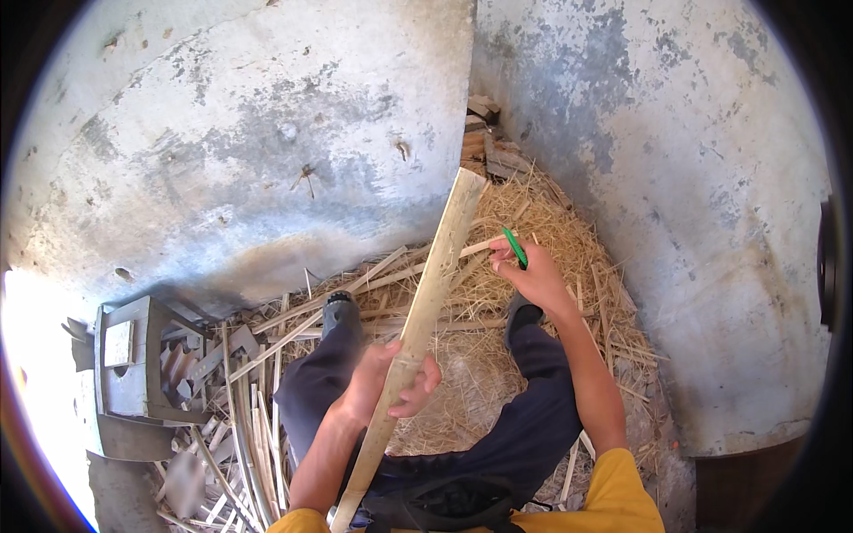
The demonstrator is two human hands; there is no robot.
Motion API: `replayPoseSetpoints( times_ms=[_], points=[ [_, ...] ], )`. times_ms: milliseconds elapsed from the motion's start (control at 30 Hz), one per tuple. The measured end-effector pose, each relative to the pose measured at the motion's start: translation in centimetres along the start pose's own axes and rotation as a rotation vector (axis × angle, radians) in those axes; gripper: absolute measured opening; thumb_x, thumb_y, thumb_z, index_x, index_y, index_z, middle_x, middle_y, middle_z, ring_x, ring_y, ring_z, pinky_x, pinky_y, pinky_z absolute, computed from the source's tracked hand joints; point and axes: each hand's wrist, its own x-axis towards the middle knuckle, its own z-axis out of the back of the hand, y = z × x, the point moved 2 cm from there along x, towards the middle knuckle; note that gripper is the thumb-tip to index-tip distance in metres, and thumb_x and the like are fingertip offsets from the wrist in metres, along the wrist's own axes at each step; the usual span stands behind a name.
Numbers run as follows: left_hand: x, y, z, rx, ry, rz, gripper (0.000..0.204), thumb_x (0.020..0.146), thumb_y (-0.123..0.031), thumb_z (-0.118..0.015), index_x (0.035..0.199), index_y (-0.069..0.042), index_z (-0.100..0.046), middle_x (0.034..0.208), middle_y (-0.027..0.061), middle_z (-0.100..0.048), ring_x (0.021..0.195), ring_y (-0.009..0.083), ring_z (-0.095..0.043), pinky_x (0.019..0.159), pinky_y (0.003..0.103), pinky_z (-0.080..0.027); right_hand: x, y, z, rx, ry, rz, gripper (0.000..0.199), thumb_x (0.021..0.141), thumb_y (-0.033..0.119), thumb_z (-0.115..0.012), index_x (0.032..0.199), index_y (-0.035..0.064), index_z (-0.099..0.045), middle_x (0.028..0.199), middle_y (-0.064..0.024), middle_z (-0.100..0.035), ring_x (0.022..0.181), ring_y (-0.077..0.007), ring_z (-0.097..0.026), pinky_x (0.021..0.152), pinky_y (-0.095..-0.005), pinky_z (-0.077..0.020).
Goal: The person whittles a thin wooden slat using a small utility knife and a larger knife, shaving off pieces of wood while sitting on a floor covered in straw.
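Observation:
My left hand (360, 386) is wrapped around a long split bamboo strip (437, 277), pale and flat. The strip slants from my lap up toward the far wall, its upper end tilted to the right. My right hand (538, 282) is to the right of the strip and apart from it, with its fingers closed on a slim green pen (514, 247) whose tip points up and left. Part of the pen is hidden by my fingers.
Shavings and thin strips (542, 218) cover the floor between my booted feet and the corner. On the left stands a weathered grey wooden box (124, 395) beside a heap of sticks (258, 444). Stained pale walls (267, 133) rise ahead and to the right.

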Motion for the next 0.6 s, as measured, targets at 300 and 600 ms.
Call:
replayPoseSetpoints(
  times_ms=[300, 600],
  points=[
    [0.3, 0.1, -1.3, 0.043, 0.025, -0.012, 0.088, 0.099, -0.069, -0.034, 0.111, 0.01, -0.068, 0.061, -0.0016, -0.039, 0.042, 0.011, -0.039, 0.042, 0.027, -0.032, -1.2, -1.3, 0.0, -0.469, -0.023, 0.126, 0.091, 0.094, 0.035, -0.078, 0.164, -0.0004, -0.032, 0.126, -0.0224, -0.074, 0.115, -0.0403, -0.072, 0.1, -0.0487, -0.0544],
    [1.0, 0.7, -0.4, 0.17, -0.186, -0.03, 0.067, 0.104, -0.063, -0.038, 0.124, -0.002, -0.054, 0.079, 0.0028, -0.047, 0.046, 0.0123, -0.041, 0.045, 0.028, -0.036, -2.8, -1.5, -0.5, -0.573, 0.608, -0.19, 0.087, 0.097, 0.052, -0.073, 0.159, 0.0015, -0.041, 0.146, -0.0315, -0.062, 0.132, -0.0469, -0.064, 0.11, -0.0469, -0.05]
  ],
)
